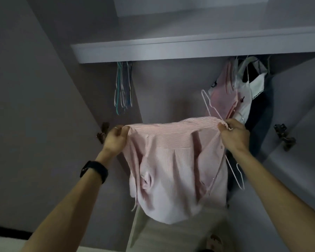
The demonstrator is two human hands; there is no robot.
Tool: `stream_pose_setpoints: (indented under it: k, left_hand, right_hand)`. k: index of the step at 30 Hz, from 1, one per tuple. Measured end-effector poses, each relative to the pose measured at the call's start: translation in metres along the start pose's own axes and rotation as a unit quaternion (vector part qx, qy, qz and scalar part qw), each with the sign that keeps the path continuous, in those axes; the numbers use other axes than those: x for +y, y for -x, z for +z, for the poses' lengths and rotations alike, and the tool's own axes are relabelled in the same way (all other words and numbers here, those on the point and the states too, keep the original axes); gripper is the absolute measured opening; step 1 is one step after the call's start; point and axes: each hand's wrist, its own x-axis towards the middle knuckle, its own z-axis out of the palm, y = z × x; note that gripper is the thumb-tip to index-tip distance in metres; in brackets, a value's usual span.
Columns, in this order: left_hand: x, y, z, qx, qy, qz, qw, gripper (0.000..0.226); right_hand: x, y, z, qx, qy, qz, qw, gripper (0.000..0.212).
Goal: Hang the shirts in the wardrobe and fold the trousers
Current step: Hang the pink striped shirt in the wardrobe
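While we hold the pink shirt, left hand pinches its collar at 9 o'clock, right hand at 3.

A home wardrobe; shelf at 12 o'clock; hangers at 11; hung clothes at 2.

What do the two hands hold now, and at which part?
The left hand and right hand grip the shirt by its collar ends; the right also holds a hanger.
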Motion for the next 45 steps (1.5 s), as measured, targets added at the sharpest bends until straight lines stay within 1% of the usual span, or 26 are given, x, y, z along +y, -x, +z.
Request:
stream_pose_setpoints:
  k: [2, 4, 6, 8, 9, 11, 14, 16, 18, 20, 22, 23, 25, 27, 29, 31, 34, 35, 37, 38, 39, 40, 42, 43, 44, 45]
  left_hand:
    - [0.014, -0.008, -0.004, -0.057, -0.099, 0.051, 0.992, 0.03]
    - [0.031, -0.016, -0.004, -0.076, -0.187, 0.105, 0.974, 0.029]
    - [0.051, -0.021, 0.006, -0.092, -0.222, 0.142, 0.96, 0.033]
    - [0.06, -0.025, 0.022, -0.099, -0.258, 0.164, 0.947, 0.033]
    - [0.061, -0.027, 0.029, -0.1, -0.275, 0.172, 0.941, 0.032]
    - [0.061, -0.027, 0.042, -0.098, -0.302, 0.188, 0.93, 0.029]
    - [0.064, -0.017, 0.062, -0.109, -0.305, 0.228, 0.918, 0.028]
    - [0.066, -0.004, 0.072, -0.128, -0.29, 0.247, 0.916, 0.026]
    - [0.066, 0.01, 0.082, -0.145, -0.275, 0.266, 0.912, 0.024]
    - [0.066, 0.025, 0.088, -0.148, -0.242, 0.267, 0.921, 0.024]
    - [0.065, 0.032, 0.088, -0.132, -0.217, 0.258, 0.932, 0.025]
    - [0.062, 0.033, 0.084, -0.132, -0.207, 0.253, 0.936, 0.026]
    - [0.053, 0.032, 0.07, -0.162, -0.197, 0.259, 0.932, 0.026]
    - [0.043, 0.033, 0.057, -0.183, -0.226, 0.318, 0.902, 0.029]
    - [0.037, 0.032, 0.049, -0.153, -0.301, 0.389, 0.857, 0.041]
    - [0.042, 0.028, 0.045, -0.147, -0.354, 0.403, 0.831, 0.051]
    - [0.059, 0.021, 0.043, -0.175, -0.382, 0.407, 0.811, 0.048]
    - [0.063, 0.02, 0.043, -0.177, -0.388, 0.407, 0.807, 0.047]
    - [0.069, 0.018, 0.04, -0.192, -0.392, 0.386, 0.813, 0.043]
    - [0.069, 0.017, 0.038, -0.201, -0.393, 0.382, 0.812, 0.039]
    - [0.068, 0.016, 0.036, -0.202, -0.389, 0.391, 0.809, 0.035]
    - [0.066, 0.015, 0.033, -0.195, -0.394, 0.409, 0.8, 0.032]
    - [0.061, 0.013, 0.027, -0.176, -0.416, 0.456, 0.767, 0.04]
    - [0.059, 0.011, 0.024, -0.168, -0.43, 0.482, 0.744, 0.045]
    - [0.059, 0.01, 0.022, -0.16, -0.444, 0.5, 0.726, 0.047]
    - [0.061, 0.011, 0.019, -0.152, -0.45, 0.509, 0.718, 0.047]
  right_hand:
    - [0.007, -0.005, -0.005, -0.016, 0.078, 0.01, 0.997, 0.019]
    - [0.011, 0.002, -0.011, -0.044, 0.114, 0.027, 0.992, 0.023]
    - [0.017, 0.022, -0.017, -0.045, 0.072, 0.027, 0.996, 0.03]
    - [0.02, 0.056, -0.023, -0.054, -0.031, 0.034, 0.997, 0.027]
    - [0.021, 0.072, -0.025, -0.076, -0.075, 0.037, 0.994, 0.026]
    - [0.025, 0.099, -0.024, -0.139, -0.098, 0.037, 0.985, 0.026]
    - [0.03, 0.114, -0.008, -0.198, -0.029, 0.008, 0.98, 0.027]
    - [0.028, 0.108, 0.009, -0.197, 0.052, -0.024, 0.979, 0.03]
    - [0.016, 0.099, 0.027, -0.187, 0.106, -0.053, 0.975, 0.033]
    - [-0.001, 0.091, 0.047, -0.196, 0.151, -0.065, 0.967, 0.032]
    - [-0.014, 0.087, 0.066, -0.204, 0.174, -0.063, 0.961, 0.028]
    - [-0.019, 0.086, 0.072, -0.205, 0.16, -0.047, 0.964, 0.028]
    - [-0.026, 0.084, 0.077, -0.214, 0.068, -0.007, 0.974, 0.024]
    - [-0.033, 0.085, 0.073, -0.211, -0.018, -0.002, 0.977, 0.02]
    - [-0.041, 0.083, 0.07, -0.202, -0.068, -0.019, 0.977, 0.021]
    - [-0.045, 0.08, 0.071, -0.2, -0.087, -0.041, 0.975, 0.031]
    - [-0.052, 0.074, 0.069, -0.194, -0.095, -0.087, 0.973, 0.031]
    - [-0.055, 0.072, 0.065, -0.193, -0.097, -0.107, 0.97, 0.03]
    - [-0.061, 0.068, 0.057, -0.212, -0.103, -0.137, 0.962, 0.03]
    - [-0.062, 0.065, 0.054, -0.248, -0.125, -0.126, 0.952, 0.03]
    - [-0.061, 0.062, 0.051, -0.308, -0.162, -0.093, 0.933, 0.03]
    - [-0.058, 0.058, 0.048, -0.383, -0.199, -0.04, 0.901, 0.035]
    - [-0.047, 0.048, 0.038, -0.508, -0.228, 0.073, 0.828, 0.051]
    - [-0.041, 0.045, 0.036, -0.534, -0.21, 0.103, 0.813, 0.05]
    - [-0.034, 0.042, 0.039, -0.529, -0.185, 0.124, 0.819, 0.044]
    - [-0.026, 0.043, 0.044, -0.499, -0.156, 0.132, 0.842, 0.037]
